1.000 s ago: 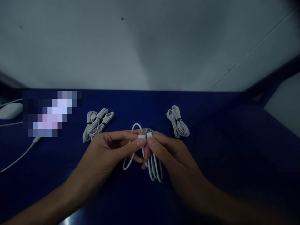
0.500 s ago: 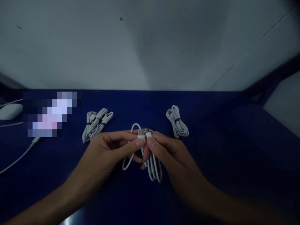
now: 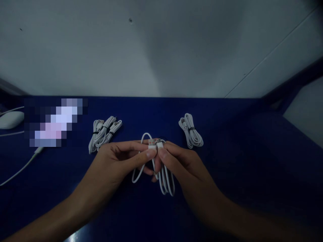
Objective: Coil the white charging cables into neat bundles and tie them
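Note:
A white USB cable (image 3: 165,181) is held up in front of me, its loops hanging below my fingers. My left hand (image 3: 121,158) pinches its wide USB plug (image 3: 151,144) between thumb and fingers, metal end pointing away. Right beside it, my right hand (image 3: 180,159) grips the smaller plug (image 3: 159,144) at the cable's other end, along with the coiled loops. One looser loop (image 3: 135,179) hangs out to the left under my left fingers. The fingertips behind the plugs are partly hidden.
Bundled white cables (image 3: 104,131) with black ties lie left on the blue table (image 3: 146,114). Another tied cable bundle (image 3: 191,131) lies at right. A bright blurred-out object (image 3: 60,121) with a white cord and a white rounded object (image 3: 11,120) are far left. A pale wall (image 3: 101,50) stands behind.

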Demonstrator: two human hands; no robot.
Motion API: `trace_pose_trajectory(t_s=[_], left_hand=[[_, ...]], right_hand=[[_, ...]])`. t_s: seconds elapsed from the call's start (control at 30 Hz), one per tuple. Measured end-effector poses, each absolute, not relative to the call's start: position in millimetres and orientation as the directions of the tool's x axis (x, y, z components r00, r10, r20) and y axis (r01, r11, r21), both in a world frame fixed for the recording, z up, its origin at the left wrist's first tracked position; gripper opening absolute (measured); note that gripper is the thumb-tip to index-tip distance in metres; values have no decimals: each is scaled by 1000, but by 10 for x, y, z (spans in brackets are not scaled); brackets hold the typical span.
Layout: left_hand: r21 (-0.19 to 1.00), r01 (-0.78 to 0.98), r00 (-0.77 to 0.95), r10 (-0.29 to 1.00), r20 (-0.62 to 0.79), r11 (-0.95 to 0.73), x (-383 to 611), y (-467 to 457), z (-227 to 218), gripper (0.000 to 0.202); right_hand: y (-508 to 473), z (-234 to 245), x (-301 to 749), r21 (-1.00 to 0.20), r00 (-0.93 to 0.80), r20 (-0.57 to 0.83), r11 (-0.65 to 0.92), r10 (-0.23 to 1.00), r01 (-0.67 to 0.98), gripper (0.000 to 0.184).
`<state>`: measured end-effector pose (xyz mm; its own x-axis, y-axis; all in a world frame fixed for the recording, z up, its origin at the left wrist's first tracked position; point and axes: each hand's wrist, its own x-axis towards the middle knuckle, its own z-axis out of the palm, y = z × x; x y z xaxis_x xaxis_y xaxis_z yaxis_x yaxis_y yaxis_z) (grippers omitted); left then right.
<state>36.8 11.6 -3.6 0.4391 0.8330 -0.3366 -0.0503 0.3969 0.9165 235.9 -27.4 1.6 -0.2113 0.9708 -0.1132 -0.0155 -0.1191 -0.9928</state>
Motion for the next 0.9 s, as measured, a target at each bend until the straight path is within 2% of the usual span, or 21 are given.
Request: trace_pose_trajectory(t_s=[0.9], left_hand=[[917,-53,452,829,-330,394,404,127,-30,19]], right_hand=[[-271,29,2365,-989,-207,-148,-149,967,8,43]])
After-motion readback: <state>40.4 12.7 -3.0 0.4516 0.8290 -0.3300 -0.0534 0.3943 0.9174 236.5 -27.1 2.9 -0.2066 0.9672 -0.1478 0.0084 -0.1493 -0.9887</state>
